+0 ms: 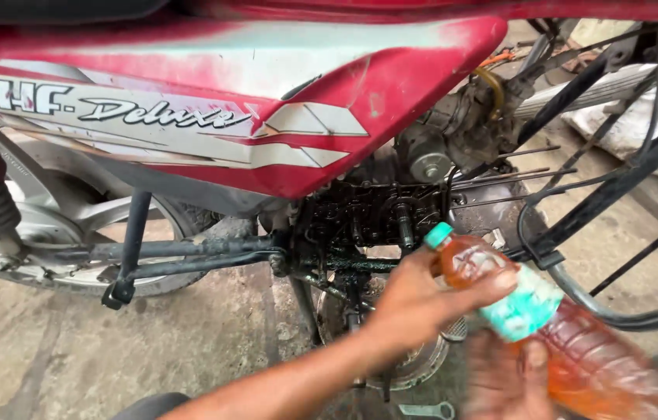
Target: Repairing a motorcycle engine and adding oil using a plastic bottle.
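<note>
A clear plastic bottle (601, 350) of orange-brown liquid, with a teal cap (438, 235) and a teal label, lies tilted with its cap pointing up-left toward the motorcycle's oily black open engine case (368, 218). My left hand (422, 299) reaches in from the lower left and grips the bottle just below the neck, thumb across the top. My right hand (508, 373), blurred, holds the bottle's body from underneath. The cap is on.
A red motorcycle side panel (266, 93) fills the top, with the rear wheel (72, 233) at left. Black frame tubes (617, 187) cross at right. A round metal part (414, 365) and a spanner (426, 410) lie on the concrete ground. White sacks (640, 117) sit behind.
</note>
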